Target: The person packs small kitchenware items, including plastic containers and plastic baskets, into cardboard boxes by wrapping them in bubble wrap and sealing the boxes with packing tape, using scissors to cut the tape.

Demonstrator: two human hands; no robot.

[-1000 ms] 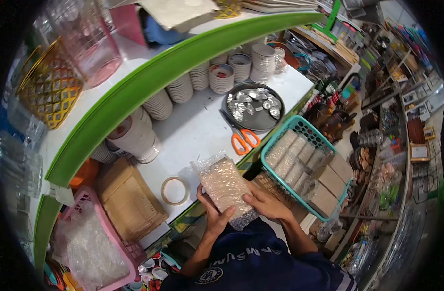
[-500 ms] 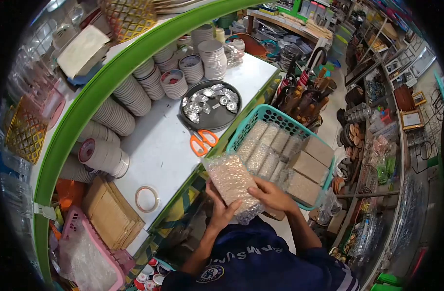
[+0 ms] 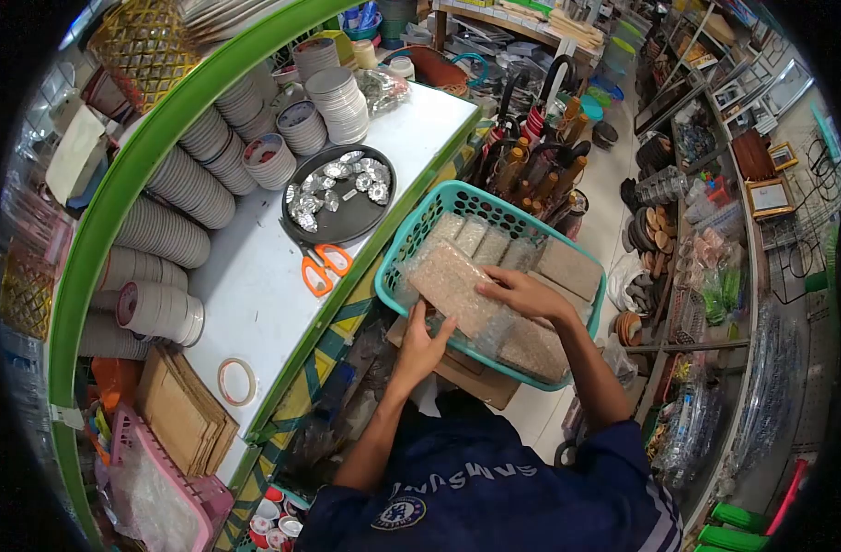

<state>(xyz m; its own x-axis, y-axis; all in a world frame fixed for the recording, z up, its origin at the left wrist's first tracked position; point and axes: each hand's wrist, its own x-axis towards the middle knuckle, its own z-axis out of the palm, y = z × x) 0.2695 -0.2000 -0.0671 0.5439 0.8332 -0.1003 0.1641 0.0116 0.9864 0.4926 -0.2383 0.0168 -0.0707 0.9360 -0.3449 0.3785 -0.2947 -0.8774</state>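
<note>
A bubble-wrapped block (image 3: 459, 290) is between my two hands, over the near left part of a teal basket (image 3: 404, 241). My left hand (image 3: 422, 350) holds its lower edge, with the thumb on the near corner. My right hand (image 3: 526, 296) grips its right side, fingers on the top face. Inside the basket lie wrapped rolls (image 3: 492, 247) behind the block and brown wrapped blocks (image 3: 567, 267) at the right. Part of the basket's contents is hidden under the block and my right arm.
On the white shelf (image 3: 246, 317) are orange-handled scissors (image 3: 326, 269), a tape roll (image 3: 236, 381), a dark round pan (image 3: 356, 216) with foil cups, and stacked bowls (image 3: 190, 184). Umbrellas (image 3: 540, 175) stand behind the basket. Goods racks line the right side.
Both hands have carried the wrapped block from beside the shelf edge to over the basket. The view has shifted, so the shelf and its items appear farther left.
</note>
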